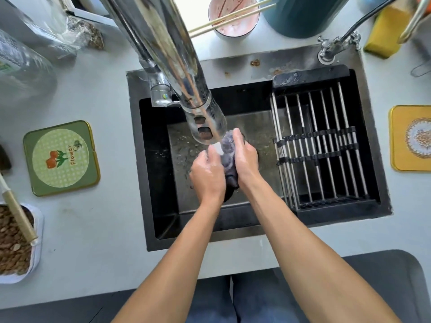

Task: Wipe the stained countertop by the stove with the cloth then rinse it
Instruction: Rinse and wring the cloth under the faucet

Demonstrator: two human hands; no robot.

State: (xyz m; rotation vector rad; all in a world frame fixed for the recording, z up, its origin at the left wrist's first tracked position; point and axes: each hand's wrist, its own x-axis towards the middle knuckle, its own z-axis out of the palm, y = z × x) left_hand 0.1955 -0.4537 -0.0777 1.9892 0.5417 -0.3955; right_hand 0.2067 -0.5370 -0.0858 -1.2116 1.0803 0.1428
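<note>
Fingers of both hands curl inward around a wet, dark purplish cloth (229, 157), bunched between the palms over the middle of the black sink (149, 159). The left hand (207, 174) grips the cloth's left side with its knuckles up and its fingertips tucked out of sight against the fabric; the right hand (246, 159) wraps the right side, its thumb lying along the top of the bundle and pointing to the far end. A stream of water (218, 148) falls from the chrome faucet spout (203, 113) straight onto the top of the cloth, just beside the left hand's knuckles, and both hands shine with wet. The lower end of the cloth hangs below the hands towards the basin floor, where droplets are scattered on the left. In the right part of the sink sits a metal drying rack (326, 148) of parallel bars. On the grey countertop (105, 217) to the left lies a green square coaster (61, 157) printed with flowers; a yellow coaster (411, 137) lies to the right. Far behind the sink stand a stained bowl (233, 17) with chopsticks (228, 17) across it, a small second tap (331, 47), and a yellow sponge (387, 31). At the near left, a tub of brown bits (14, 243) holds a pale-handled tool.
</note>
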